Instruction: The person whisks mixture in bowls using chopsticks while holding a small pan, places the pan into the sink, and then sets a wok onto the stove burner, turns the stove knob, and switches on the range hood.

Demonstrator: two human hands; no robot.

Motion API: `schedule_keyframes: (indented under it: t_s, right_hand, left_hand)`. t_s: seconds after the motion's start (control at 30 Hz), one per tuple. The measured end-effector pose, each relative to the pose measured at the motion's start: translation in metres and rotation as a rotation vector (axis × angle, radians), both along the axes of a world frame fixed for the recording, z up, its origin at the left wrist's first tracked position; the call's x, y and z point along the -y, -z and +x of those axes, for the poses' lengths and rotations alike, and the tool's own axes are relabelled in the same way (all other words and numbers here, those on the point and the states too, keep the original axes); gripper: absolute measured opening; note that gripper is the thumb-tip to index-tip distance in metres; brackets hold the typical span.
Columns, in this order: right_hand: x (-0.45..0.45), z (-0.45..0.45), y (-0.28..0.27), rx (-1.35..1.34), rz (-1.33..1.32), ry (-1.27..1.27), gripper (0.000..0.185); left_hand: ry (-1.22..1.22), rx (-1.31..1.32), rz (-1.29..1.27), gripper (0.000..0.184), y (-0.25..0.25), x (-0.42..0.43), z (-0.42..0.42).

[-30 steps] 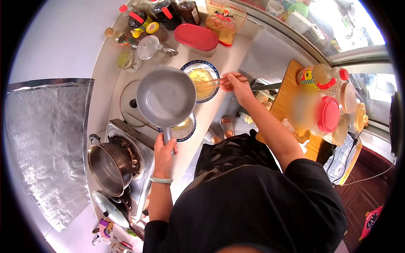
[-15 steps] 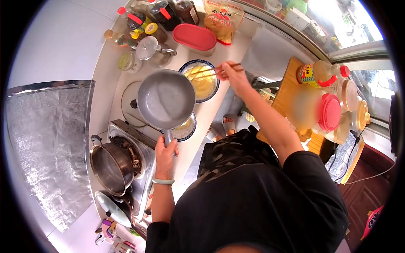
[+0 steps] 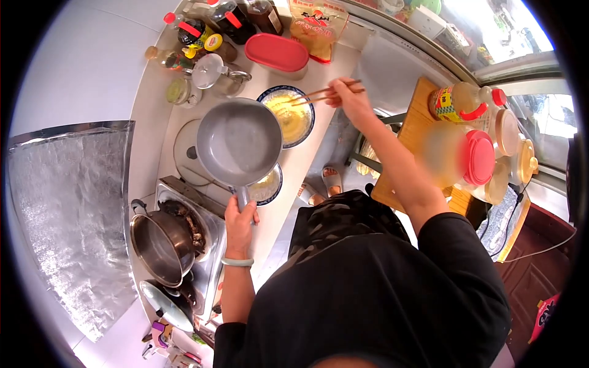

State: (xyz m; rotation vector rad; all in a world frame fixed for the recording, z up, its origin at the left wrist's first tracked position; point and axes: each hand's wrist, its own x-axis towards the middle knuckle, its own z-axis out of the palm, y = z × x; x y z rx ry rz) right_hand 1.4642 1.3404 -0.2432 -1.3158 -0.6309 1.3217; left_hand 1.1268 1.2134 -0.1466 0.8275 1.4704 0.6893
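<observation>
My left hand (image 3: 240, 228) is wrapped round the handle of a grey frying pan (image 3: 239, 141), held over the counter with its bare inside facing up. In my right hand (image 3: 350, 101) is a pair of chopsticks (image 3: 314, 97), their tips at a blue-rimmed bowl (image 3: 289, 119) that holds a yellow mixture. The pan's rim overlaps the left edge of this bowl in the view. A second blue-rimmed bowl (image 3: 270, 187), partly hidden by the pan, sits nearer to me with something yellowish in it.
Left, a steel pot (image 3: 161, 245) stands on the gas stove (image 3: 211, 245), near a glass lid (image 3: 165, 306). Behind the pan lies another lid (image 3: 187, 150). Sauce bottles (image 3: 230, 21), a red-lidded box (image 3: 277, 54) and a food bag (image 3: 316, 27) line the back. Jars (image 3: 478, 161) crowd a wooden surface at right.
My right hand has drawn the chopsticks up and to the right, from the middle of the yellow mixture toward the bowl's edge. The left hand still holds the pan, almost unmoved.
</observation>
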Motion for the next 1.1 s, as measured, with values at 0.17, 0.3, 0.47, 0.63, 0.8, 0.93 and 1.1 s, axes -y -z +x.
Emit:
schedule_keyframes:
  t_s: [0.17,0.3,0.47,0.63,0.8,0.93,1.1]
  right_hand:
    - [0.023,-0.017,-0.005,-0.005,-0.086,-0.071,0.024]
    - [0.005,-0.005,0.008,-0.005,0.014,0.011,0.023]
    - [0.024,0.005,-0.009,0.02,-0.106,-0.077,0.023]
    - [0.004,-0.014,0.015,-0.005,0.004,0.042,0.024]
    - [0.027,0.013,0.001,0.009,-0.158,0.018,0.025]
    - [0.007,-0.023,0.012,-0.064,-0.096,0.114,0.023]
    - [0.017,-0.027,0.018,-0.109,-0.123,0.124,0.023]
  left_hand:
    - [0.017,-0.01,0.008,0.025,0.006,-0.003,0.003]
    - [-0.012,0.037,0.019,0.026,0.011,-0.004,0.003]
    - [0.0,0.016,0.011,0.027,0.013,-0.007,0.006]
    - [-0.019,0.006,0.002,0.026,0.014,-0.01,0.005]
    - [-0.034,0.014,-0.009,0.027,0.016,-0.009,0.002]
    - [-0.054,0.029,0.0,0.028,0.014,-0.011,0.003]
    - [-0.097,0.033,0.009,0.028,0.009,-0.01,0.005]
